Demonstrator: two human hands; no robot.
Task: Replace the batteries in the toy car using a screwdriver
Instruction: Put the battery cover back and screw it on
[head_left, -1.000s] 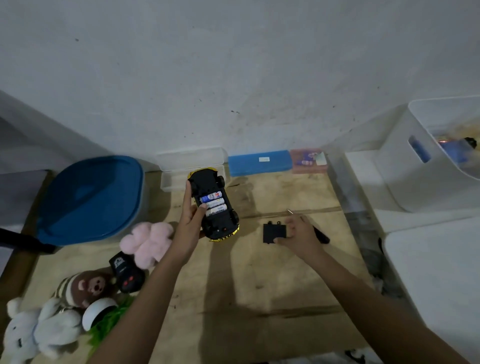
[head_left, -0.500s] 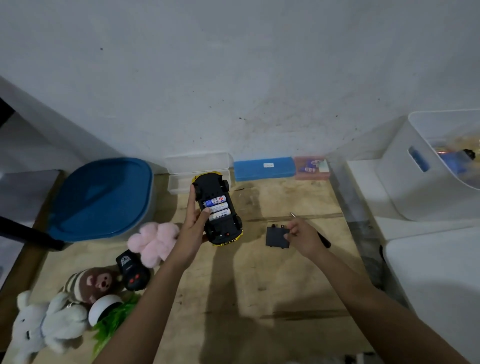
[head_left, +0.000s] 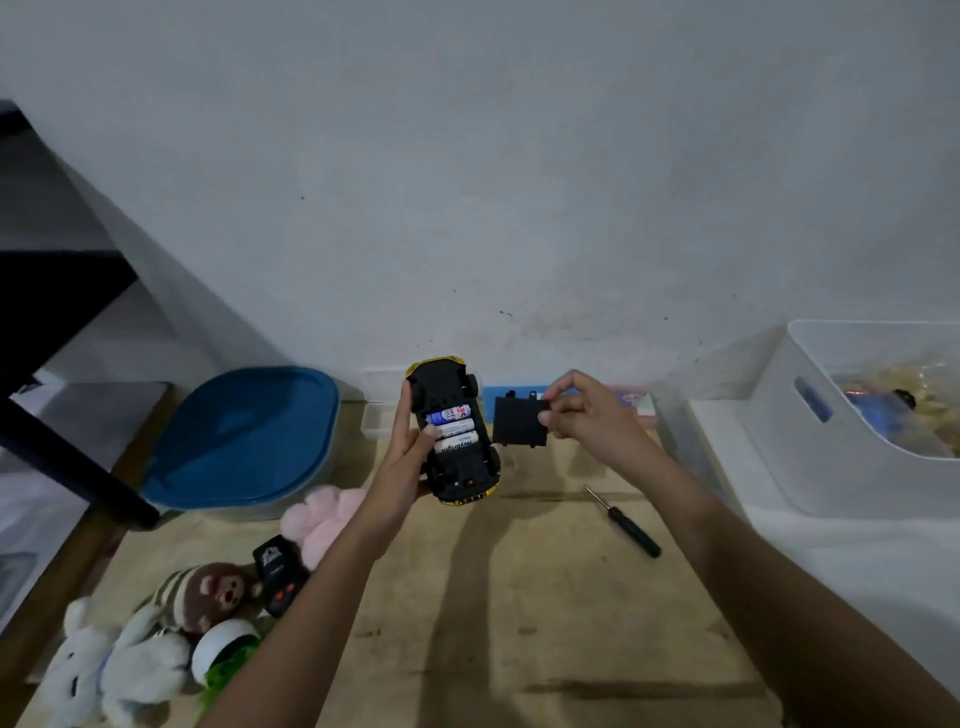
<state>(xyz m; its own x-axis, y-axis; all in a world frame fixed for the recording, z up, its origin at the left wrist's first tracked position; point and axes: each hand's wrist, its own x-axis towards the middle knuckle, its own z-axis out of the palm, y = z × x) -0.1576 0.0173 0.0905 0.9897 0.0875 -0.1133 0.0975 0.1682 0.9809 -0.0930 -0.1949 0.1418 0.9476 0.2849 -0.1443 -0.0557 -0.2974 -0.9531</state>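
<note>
Lifted off the wooden tabletop (head_left: 519, 597) since a moment ago, the flat black plastic battery cover (head_left: 521, 421) now hangs in the air in the person's right hand (head_left: 582, 415), pinched at its right edge between thumb and fingers, just beside the car and not touching it. That hand has left the slim black-handled screwdriver (head_left: 626, 524) lying alone on the wood, metal tip pointing up and left, well clear of both hands. The left hand (head_left: 410, 452) has raised the yellow and black toy car (head_left: 452, 431) a little too; it grips the car along its left side, underside up, with the thumb resting on the open battery bay. Three white-labelled batteries (head_left: 452, 430) sit side by side across that bay. To the left stands a tub with a blue lid (head_left: 239, 436). Nearer me lie a fluffy pink plush toy (head_left: 322, 514), a small black remote control (head_left: 278, 574) with red buttons, a brown striped plush monkey (head_left: 202, 592) and a white plush bear (head_left: 104, 675). On the right, a white plastic bin (head_left: 831, 431) with a handle slot holds things too blurred to make out.
</note>
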